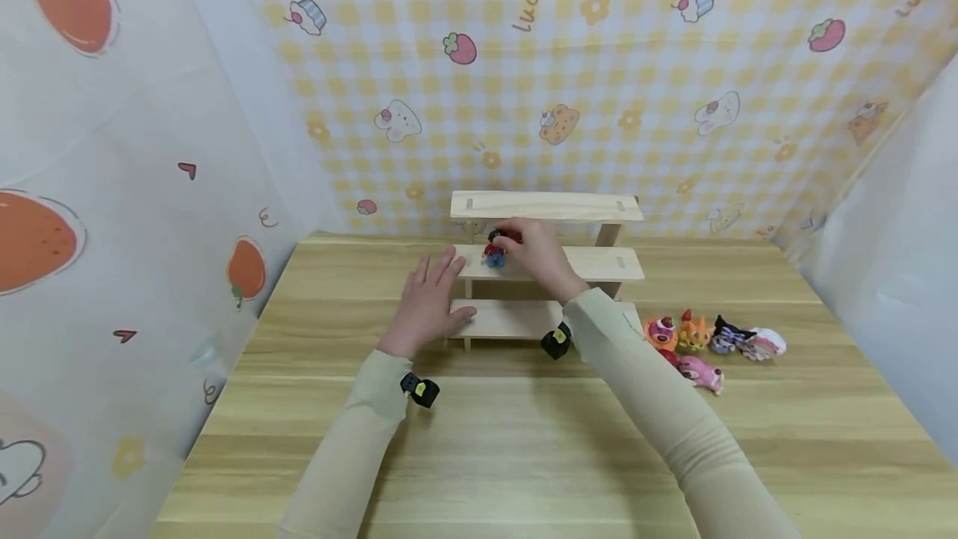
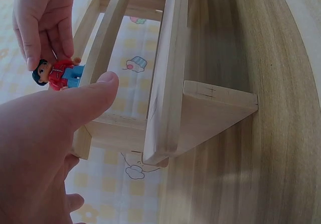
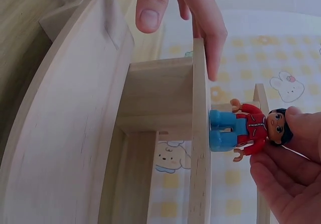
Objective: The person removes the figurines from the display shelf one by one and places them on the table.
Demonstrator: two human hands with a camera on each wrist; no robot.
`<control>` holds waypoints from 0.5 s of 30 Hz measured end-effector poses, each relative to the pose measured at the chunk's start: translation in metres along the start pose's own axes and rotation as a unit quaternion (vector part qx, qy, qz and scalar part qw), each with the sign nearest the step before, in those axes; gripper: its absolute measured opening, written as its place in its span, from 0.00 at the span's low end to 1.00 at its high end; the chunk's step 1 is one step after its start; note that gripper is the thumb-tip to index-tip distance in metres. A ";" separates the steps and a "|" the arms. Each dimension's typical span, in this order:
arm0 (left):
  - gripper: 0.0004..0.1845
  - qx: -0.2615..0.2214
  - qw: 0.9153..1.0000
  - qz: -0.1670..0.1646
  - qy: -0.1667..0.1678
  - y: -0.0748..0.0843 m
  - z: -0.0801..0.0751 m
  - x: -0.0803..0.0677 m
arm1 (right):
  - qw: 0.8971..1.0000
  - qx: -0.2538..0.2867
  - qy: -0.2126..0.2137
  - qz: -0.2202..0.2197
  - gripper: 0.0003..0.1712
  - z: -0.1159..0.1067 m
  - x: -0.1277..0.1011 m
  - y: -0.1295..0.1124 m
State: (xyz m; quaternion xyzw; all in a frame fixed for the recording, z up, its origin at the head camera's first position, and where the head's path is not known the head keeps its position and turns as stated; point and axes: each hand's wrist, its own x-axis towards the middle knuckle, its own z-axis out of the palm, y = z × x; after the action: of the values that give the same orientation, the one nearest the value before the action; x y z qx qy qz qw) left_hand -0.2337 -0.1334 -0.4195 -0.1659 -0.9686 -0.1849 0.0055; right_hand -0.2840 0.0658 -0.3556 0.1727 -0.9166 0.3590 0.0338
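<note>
A small toy figure with black hair, a red jacket and blue trousers stands upright at the left part of the middle tier of a wooden three-step shelf. My right hand pinches the figure by its head between thumb and fingers; in the right wrist view the feet of the toy figure meet the tier's surface. At the shelf's left end is my left hand, fingers spread and straight, holding nothing. Its fingers lie against the end of the middle tier in the right wrist view.
Right of the shelf, several small toys lie on the wooden table: an orange one, a pink one, a black-and-purple one and a white-and-pink one. Behind the shelf hangs a yellow checked cloth.
</note>
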 end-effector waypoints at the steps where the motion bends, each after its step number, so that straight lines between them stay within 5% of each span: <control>1: 0.45 -0.001 1.000 0.000 0.000 0.001 0.000 0.000 | 1.000 -0.001 0.003 0.000 0.18 -0.001 -0.001 0.001; 15: 0.45 0.004 1.000 0.002 0.000 0.003 -0.002 0.000 | 1.000 0.009 0.015 0.020 0.19 -0.026 -0.018 0.015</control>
State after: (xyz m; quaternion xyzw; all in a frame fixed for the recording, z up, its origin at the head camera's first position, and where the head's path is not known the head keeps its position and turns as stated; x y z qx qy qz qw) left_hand -0.2327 -0.1316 -0.4171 -0.1675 -0.9690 -0.1814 0.0063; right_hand -0.2741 0.0992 -0.3496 0.1489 -0.9162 0.3700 0.0386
